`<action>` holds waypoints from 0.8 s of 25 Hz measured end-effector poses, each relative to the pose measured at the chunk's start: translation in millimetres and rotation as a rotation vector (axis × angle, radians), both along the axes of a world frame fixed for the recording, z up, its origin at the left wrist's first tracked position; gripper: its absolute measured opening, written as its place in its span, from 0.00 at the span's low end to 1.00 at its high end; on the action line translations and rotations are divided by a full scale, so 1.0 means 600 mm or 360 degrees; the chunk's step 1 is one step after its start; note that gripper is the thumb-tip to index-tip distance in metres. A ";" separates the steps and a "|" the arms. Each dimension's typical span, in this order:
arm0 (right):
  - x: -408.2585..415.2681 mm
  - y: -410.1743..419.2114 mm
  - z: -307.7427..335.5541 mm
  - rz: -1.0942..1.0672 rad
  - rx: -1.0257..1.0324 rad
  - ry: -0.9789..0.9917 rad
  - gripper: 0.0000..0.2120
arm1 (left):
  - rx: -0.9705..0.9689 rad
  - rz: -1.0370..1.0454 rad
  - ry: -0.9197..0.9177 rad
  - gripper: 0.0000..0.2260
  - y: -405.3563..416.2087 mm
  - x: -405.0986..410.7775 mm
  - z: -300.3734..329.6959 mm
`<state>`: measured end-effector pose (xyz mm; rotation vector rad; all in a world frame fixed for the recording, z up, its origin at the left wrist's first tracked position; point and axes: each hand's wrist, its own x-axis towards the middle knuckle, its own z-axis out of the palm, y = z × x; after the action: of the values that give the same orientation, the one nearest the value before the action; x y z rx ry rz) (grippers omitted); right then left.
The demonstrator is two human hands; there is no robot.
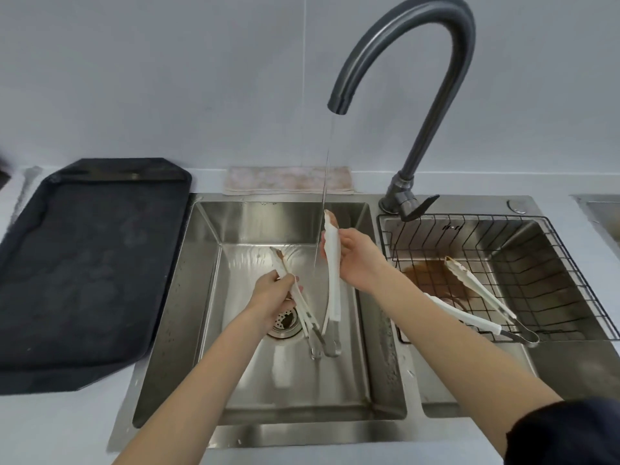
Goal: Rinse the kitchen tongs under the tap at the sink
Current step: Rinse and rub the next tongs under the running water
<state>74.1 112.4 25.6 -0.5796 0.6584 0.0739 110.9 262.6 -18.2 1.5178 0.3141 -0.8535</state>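
Over the left sink basin [345,370] I hold two white-handled tongs. My right hand [355,260] grips one pair [332,290] nearly upright, its stained tip right beside the thin water stream [323,196] falling from the dark curved tap [396,45]. My left hand [273,297] grips the other pair [302,307] lower, to the left of the stream, its soiled tip pointing up and away from me. Both metal handle ends hang toward the basin floor near the drain [285,325].
A wire basket [570,263] in the right basin holds another pair of tongs [486,300] over brownish water. A black tray [84,263] lies on the counter at left. A folded cloth [288,179] rests behind the sink. The tap lever [422,206] points right.
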 end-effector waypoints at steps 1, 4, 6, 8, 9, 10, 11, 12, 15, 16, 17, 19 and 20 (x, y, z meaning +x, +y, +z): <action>0.012 -0.003 0.000 0.0000 -0.0008 0.0007 0.05 | -0.0006 -0.0013 0.0020 0.06 0.001 0.008 -0.006; 0.046 -0.012 -0.010 -0.0002 -0.0076 0.0075 0.05 | -0.0042 0.0028 0.0122 0.07 -0.001 0.029 -0.020; 0.068 -0.015 -0.019 -0.0028 -0.0062 0.0097 0.05 | -0.0052 0.0050 0.0155 0.08 -0.005 0.042 -0.026; 0.084 -0.015 -0.025 -0.0038 0.0006 0.0087 0.05 | -0.0073 0.0067 0.0189 0.07 -0.008 0.052 -0.029; 0.092 -0.015 -0.027 -0.0018 0.0013 0.0095 0.05 | -0.0083 0.0080 0.0213 0.07 -0.008 0.056 -0.031; 0.099 -0.014 -0.030 -0.0003 0.0004 0.0115 0.06 | -0.0087 0.0094 0.0232 0.07 -0.009 0.061 -0.033; 0.106 -0.013 -0.032 -0.0004 -0.0009 0.0152 0.06 | -0.0088 0.0101 0.0238 0.07 -0.010 0.064 -0.035; 0.113 -0.011 -0.034 -0.0025 -0.0017 0.0210 0.06 | -0.0085 0.0095 0.0229 0.07 -0.011 0.066 -0.037; 0.129 -0.014 -0.037 0.0007 -0.0224 0.0459 0.13 | -0.0078 0.0059 0.0164 0.04 -0.014 0.063 -0.040; 0.132 -0.017 -0.038 0.0042 -0.0300 0.0509 0.16 | -0.0075 0.0057 0.0136 0.04 -0.014 0.061 -0.039; 0.134 -0.019 -0.039 0.0063 -0.0337 0.0528 0.18 | -0.0071 0.0063 0.0111 0.03 -0.014 0.060 -0.037; 0.132 -0.022 -0.041 0.0041 -0.0283 0.0461 0.19 | -0.0066 0.0087 0.0076 0.04 -0.013 0.061 -0.031; 0.129 -0.022 -0.041 0.0014 -0.0222 0.0378 0.19 | -0.0069 0.0106 0.0065 0.05 -0.012 0.062 -0.027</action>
<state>151.4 99.4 1.0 -0.7148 0.8970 0.1068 148.2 255.3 -34.6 1.4432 0.3716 -0.8341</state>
